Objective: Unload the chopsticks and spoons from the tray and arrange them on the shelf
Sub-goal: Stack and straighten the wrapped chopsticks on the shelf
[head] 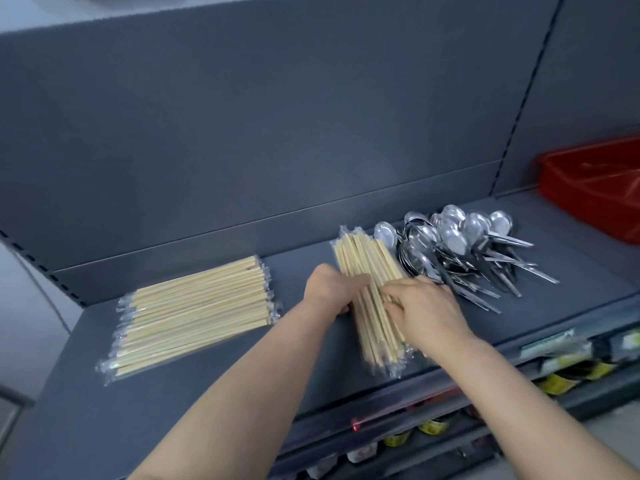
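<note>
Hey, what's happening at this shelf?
A person is sorting cutlery on a grey shelf. The left hand and the right hand both hold a bundle of wrapped chopsticks, just left of a heap of spoons. Another pile of chopsticks already lies flat further left. A red tray sits at the far right.

Two wrapped chopstick stacks [194,306] [363,261], one spoon heap [460,244], one red tray [588,195].
</note>
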`<action>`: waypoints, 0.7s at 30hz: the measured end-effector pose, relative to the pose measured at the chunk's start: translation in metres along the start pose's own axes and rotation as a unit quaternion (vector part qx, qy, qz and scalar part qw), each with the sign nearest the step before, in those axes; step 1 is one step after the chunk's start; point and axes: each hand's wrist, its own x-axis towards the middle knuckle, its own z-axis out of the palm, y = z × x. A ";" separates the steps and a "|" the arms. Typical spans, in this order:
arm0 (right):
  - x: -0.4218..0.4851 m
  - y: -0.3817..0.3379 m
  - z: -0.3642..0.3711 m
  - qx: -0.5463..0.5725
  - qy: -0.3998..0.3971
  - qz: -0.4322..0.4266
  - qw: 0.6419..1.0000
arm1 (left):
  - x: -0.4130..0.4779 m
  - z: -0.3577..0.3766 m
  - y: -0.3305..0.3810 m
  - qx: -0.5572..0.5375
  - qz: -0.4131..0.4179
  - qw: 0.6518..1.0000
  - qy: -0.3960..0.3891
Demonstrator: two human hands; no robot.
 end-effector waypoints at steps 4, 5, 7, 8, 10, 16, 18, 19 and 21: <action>0.003 0.008 -0.002 0.003 0.010 -0.005 1.000 | 0.003 0.017 0.018 0.081 -0.015 0.996 0.016; 0.003 0.010 -0.002 -0.001 0.011 -0.008 1.000 | 0.004 0.017 0.021 0.093 -0.023 0.995 0.016; 0.003 0.014 -0.001 -0.002 0.017 -0.011 1.000 | 0.006 0.016 0.024 0.067 -0.043 0.997 0.011; 0.003 0.015 0.000 -0.001 0.018 -0.012 1.000 | 0.007 0.015 0.025 0.034 -0.053 0.998 0.009; 0.002 0.017 0.000 0.001 0.020 -0.013 1.000 | 0.008 0.013 0.025 -0.024 -0.067 0.997 0.004; 0.002 0.018 -0.004 0.006 0.005 -0.010 1.000 | -0.002 0.004 0.018 -0.163 -0.049 0.985 -0.012; 0.005 0.017 -0.007 0.027 0.020 -0.010 0.999 | -0.008 -0.006 0.019 -0.192 -0.015 0.981 -0.015; 0.006 0.014 -0.010 0.075 0.027 -0.008 0.997 | -0.012 -0.011 0.020 -0.203 0.011 0.979 -0.015; 0.010 0.004 -0.019 0.255 -0.020 0.012 0.967 | -0.020 -0.024 0.024 -0.225 0.079 0.971 -0.012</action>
